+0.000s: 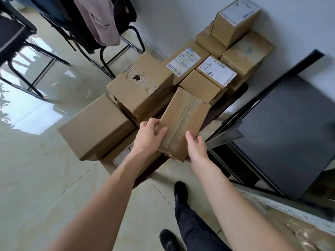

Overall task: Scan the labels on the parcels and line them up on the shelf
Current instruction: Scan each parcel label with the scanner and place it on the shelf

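I hold a long brown cardboard parcel with worn tape along its top, tilted above the pile. My left hand grips its near left edge and my right hand grips its near right corner. No label shows on its upper face. Beneath and behind it lies a pile of several brown parcels on the floor. One has a torn hole in its top. Two carry white labels with barcodes. A dark metal shelf stands to the right.
A tall stack of parcels leans against the white wall at the back. Black chairs with clothing draped over them stand at the upper left. The glossy tiled floor stretches left. My leg and black shoes are below.
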